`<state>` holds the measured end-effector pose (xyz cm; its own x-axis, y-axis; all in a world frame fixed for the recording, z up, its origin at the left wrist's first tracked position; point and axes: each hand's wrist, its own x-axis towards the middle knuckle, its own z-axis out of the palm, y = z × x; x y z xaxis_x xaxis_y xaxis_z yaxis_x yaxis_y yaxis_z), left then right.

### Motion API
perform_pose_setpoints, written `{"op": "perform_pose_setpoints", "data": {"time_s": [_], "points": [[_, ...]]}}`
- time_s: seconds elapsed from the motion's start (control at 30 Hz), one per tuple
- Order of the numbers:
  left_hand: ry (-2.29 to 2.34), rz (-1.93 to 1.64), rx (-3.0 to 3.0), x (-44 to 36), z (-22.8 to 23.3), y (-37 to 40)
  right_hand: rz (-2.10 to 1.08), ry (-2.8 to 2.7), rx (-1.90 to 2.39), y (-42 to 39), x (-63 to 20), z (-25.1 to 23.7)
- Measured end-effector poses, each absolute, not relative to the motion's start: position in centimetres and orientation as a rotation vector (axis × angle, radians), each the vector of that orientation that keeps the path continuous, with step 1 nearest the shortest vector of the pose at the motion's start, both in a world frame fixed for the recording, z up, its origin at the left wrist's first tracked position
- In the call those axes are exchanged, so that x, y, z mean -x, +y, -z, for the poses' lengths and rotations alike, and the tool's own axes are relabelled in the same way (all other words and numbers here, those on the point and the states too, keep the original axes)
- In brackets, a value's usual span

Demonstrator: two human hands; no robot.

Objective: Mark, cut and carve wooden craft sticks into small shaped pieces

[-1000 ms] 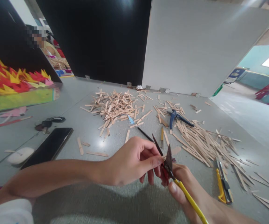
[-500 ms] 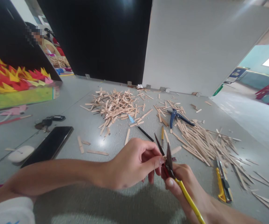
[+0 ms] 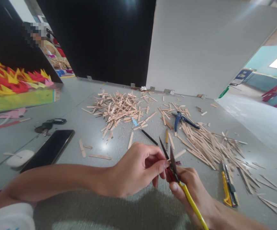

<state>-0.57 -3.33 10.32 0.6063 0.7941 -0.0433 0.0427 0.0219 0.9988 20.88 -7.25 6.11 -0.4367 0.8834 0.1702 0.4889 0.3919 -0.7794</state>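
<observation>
My right hand [image 3: 191, 188] grips a pair of scissors [image 3: 173, 164] with yellow handles and dark pointed blades, which stand partly apart and point away from me. My left hand [image 3: 138, 167] is closed in a pinch, thumb against fingers, right beside the blades. A pale wooden stick [image 3: 180, 154] shows on the far side of the blades, in line with the left fingertips; its near end is at the pinch, largely hidden by blade and fingers. Just beyond the hands lie a black pencil-like rod [image 3: 149, 137] and a thin yellow-handled tool [image 3: 167, 139].
A heap of short wooden pieces [image 3: 116, 108] lies ahead, long sticks [image 3: 201, 143] to the right. Blue-handled pliers [image 3: 178, 119] and a yellow box cutter [image 3: 228, 188] are there too. Left are a phone [image 3: 49, 148], mouse [image 3: 20, 158] and keys [image 3: 47, 125]. Boards [image 3: 188, 48] stand behind.
The scissor blades have come slightly closer together. The stick beyond them has tilted a little. Both hands stay in nearly the same place.
</observation>
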Motion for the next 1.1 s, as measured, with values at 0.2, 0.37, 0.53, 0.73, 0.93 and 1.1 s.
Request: {"op": "perform_pose_setpoints", "data": {"time_s": [0.2,0.37,0.53,0.73,0.93,1.1], "points": [[0.799,-0.66,-1.417,0.4,-9.9,-2.3,-0.983,-2.02,1.168,-7.0,-20.5,-7.0],[0.825,-0.662,-1.363,0.2,-9.8,-1.8,-1.098,-1.987,1.192,-6.7,-20.6,-7.2],[0.763,-0.622,-1.277,0.3,-9.7,-1.2,-1.205,-1.98,0.956,-5.3,-21.1,-6.2],[0.669,-0.546,-1.227,0.2,-9.2,-0.6,-1.099,-2.137,0.814,-3.0,-22.3,-4.1],[0.589,-0.62,-1.226,1.0,-10.1,-0.3,-1.172,-1.896,0.912,-3.2,-22.7,-2.6],[0.62,-0.67,-1.268,1.3,-10.9,-0.3,-1.292,-1.323,1.012,-2.5,-22.0,0.7]]}}
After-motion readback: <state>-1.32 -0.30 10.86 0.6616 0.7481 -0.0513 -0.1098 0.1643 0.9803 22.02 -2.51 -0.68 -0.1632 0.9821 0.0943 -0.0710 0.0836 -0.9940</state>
